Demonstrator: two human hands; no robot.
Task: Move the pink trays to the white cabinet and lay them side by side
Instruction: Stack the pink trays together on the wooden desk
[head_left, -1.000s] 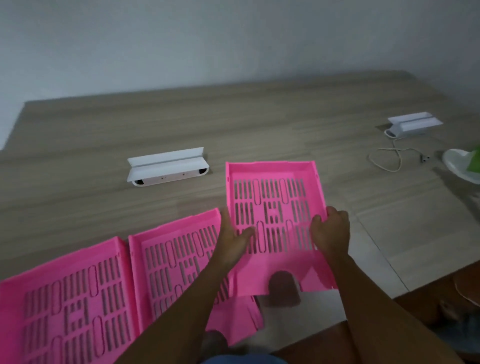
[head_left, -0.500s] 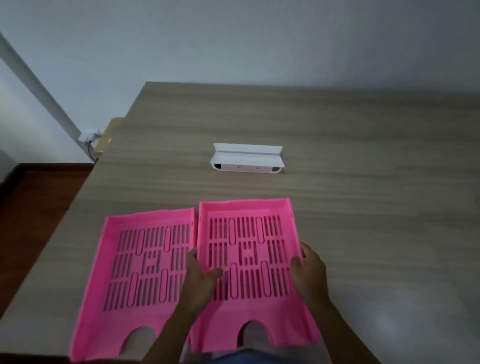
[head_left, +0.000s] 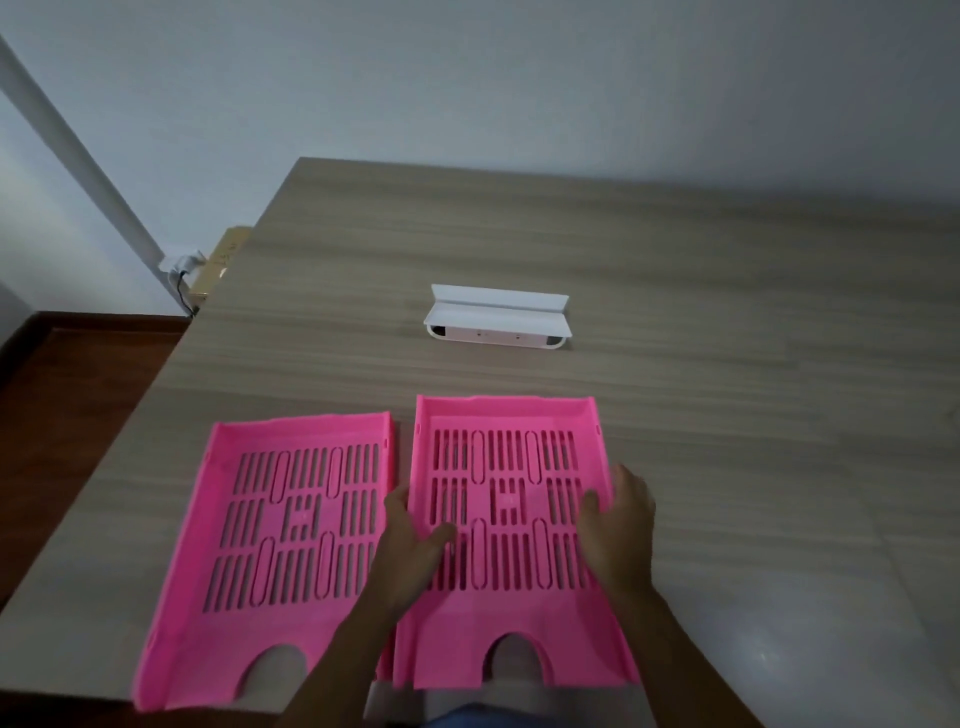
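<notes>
The left hand (head_left: 410, 545) grips the left wall of the right pink tray (head_left: 509, 540): the thumb lies inside on the slotted floor, and the other fingers go down outside the wall, in the narrow gap between the two trays. The right hand (head_left: 618, 525) holds the opposite wall in the same way, thumb inside on the slots, the fingers bent over the outer side of the rim. So both hands are closed on this tray, one on each long side, about at its middle. Both forearms come up from the bottom edge of the frame, slightly spread, with the backs of the hands toward the camera.

This tray is in the lower centre of the frame, on the wooden surface (head_left: 727, 415). The left pink tray (head_left: 291, 525) lies just beside it, in the lower left, a little turned, with no hand on it. A small white device (head_left: 498, 319) stands further up, in the centre of the frame, well apart from the trays
</notes>
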